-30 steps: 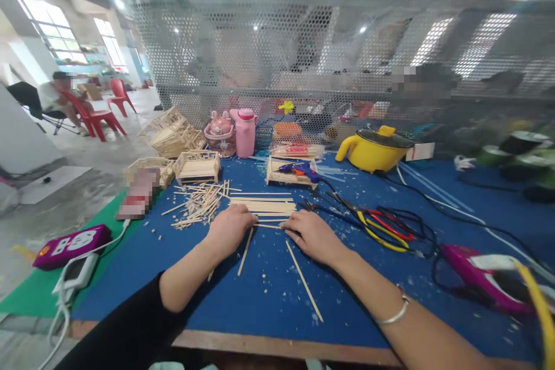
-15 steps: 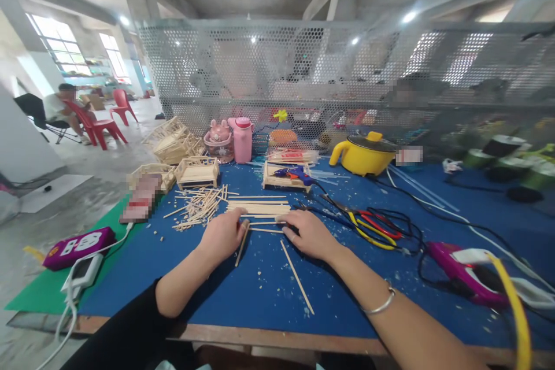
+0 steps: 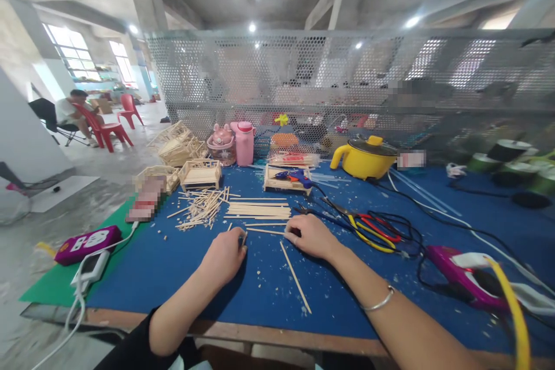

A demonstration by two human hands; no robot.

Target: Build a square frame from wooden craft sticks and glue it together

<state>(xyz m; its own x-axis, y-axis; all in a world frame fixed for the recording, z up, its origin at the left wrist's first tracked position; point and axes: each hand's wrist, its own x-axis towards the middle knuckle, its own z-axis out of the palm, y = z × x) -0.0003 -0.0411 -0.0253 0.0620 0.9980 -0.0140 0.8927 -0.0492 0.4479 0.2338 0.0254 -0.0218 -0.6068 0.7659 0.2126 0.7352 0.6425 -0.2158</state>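
Note:
My left hand is closed in a pinch on a thin wooden stick, mostly hidden by the fingers. My right hand rests on the blue mat with fingers curled together, at the right ends of two loose sticks; what lies under its fingertips is hidden. Just beyond the hands, a row of parallel wooden sticks lies flat. One single stick lies slantwise between my forearms. To the left is a messy heap of short sticks.
Behind the sticks, a blue glue gun lies on a small wooden frame. Small wooden beds stand back left. Pliers, cables, a yellow pot and a purple device occupy the right. A phone lies left.
My left hand has drawn back toward me from the row of sticks, and the slanted stick beside it is now mostly covered by it. My right hand has shifted slightly nearer, off the row's edge.

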